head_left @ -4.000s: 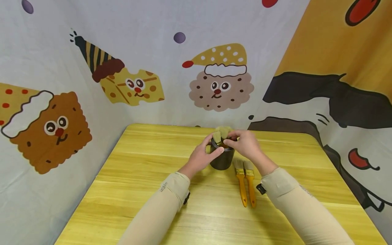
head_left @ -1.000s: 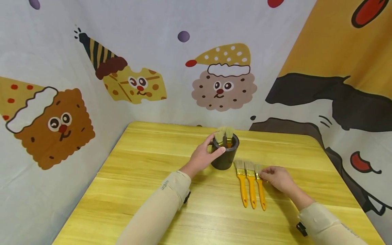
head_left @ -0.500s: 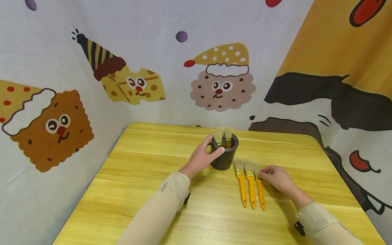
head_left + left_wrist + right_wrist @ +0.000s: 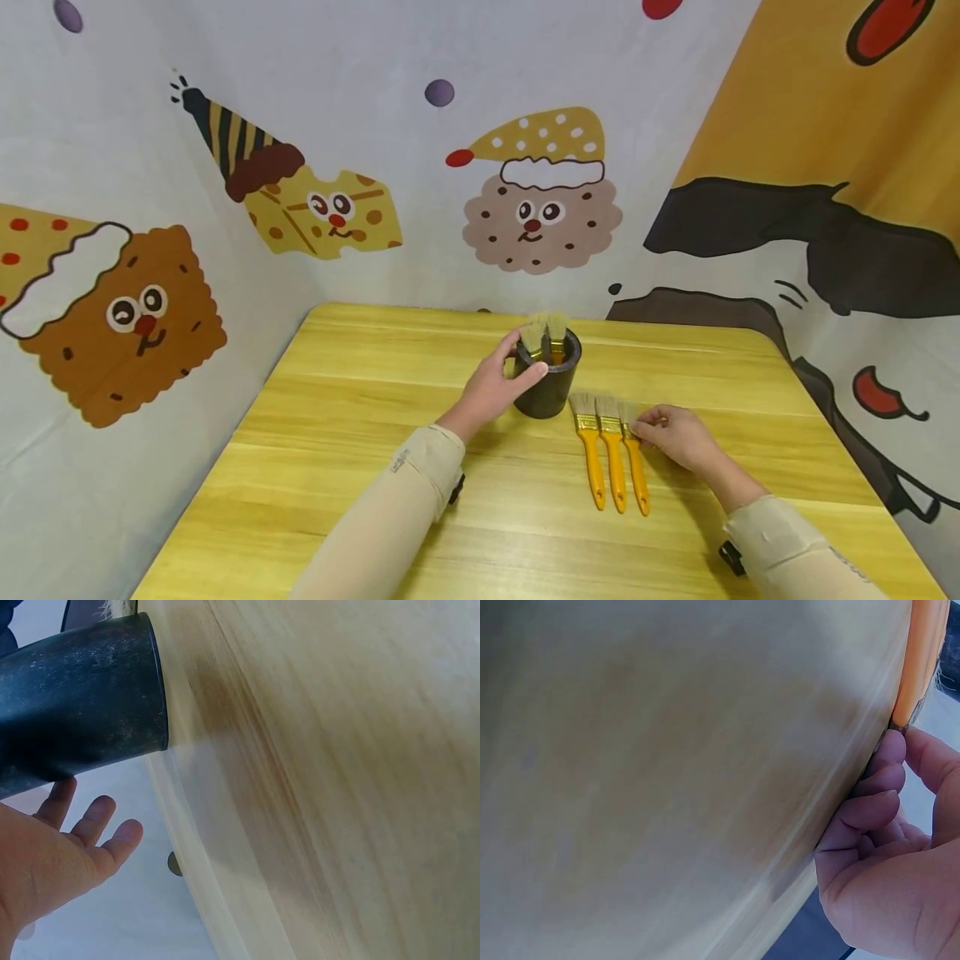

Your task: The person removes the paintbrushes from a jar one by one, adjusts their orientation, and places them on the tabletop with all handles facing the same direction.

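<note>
My left hand [image 4: 495,385] holds a dark cup [image 4: 542,395] near its rim, thumb on the near side. In the left wrist view, several fingers spread beside the cup's wall. Bristle-up paintbrushes [image 4: 556,327] stand in the cup; their handles are mostly hidden. To the right of it, three paintbrushes with orange handles lie side by side, bristles away from me: a left one [image 4: 592,462], a middle one [image 4: 615,467] and a right one [image 4: 638,475]. My right hand [image 4: 678,435] pinches the right paintbrush near its metal band, between thumb and fingertips.
The wood-grain table [image 4: 337,467] has its far edge close to a hanging cloth [image 4: 360,125] printed with cartoon food. The cloth also runs down the left and right sides.
Four seconds ago my right hand was at the cup's brushes and two paintbrushes lay on the table. A third now lies right of them, under that hand. Little has moved in the last second.
</note>
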Tool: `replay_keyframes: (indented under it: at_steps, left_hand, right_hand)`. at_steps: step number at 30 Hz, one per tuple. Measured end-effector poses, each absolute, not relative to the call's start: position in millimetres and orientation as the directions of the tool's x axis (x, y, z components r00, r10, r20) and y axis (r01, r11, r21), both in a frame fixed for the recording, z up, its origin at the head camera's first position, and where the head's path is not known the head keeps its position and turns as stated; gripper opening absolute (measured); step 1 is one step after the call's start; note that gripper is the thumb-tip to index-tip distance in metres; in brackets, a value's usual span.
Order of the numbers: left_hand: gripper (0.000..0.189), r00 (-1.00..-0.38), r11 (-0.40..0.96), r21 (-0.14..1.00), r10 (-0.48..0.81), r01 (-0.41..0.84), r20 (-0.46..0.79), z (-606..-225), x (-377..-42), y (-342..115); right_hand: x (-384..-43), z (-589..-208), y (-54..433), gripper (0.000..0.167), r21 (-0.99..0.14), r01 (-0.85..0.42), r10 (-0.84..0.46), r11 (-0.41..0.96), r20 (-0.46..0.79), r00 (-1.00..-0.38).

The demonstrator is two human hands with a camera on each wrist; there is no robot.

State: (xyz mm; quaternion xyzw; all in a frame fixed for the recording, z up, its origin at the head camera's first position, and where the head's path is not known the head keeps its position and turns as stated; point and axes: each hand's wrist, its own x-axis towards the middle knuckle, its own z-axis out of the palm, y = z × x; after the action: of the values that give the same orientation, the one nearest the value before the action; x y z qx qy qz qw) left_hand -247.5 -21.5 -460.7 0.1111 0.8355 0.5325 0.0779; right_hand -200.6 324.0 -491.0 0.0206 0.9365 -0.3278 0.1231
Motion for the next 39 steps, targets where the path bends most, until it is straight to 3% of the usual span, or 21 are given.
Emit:
replay_keyframes:
  at_steps: [39]
  left_hand:
    - [0.077, -0.962, 0.334, 0.936, 0.272, 0.111, 0.017, -464.3, -246.9, -18.7]
  right_hand:
    - [-202.4, -492.2, 324.3, 0.046, -0.614, 0.118, -0.053, 0.780, -0.254, -0.966]
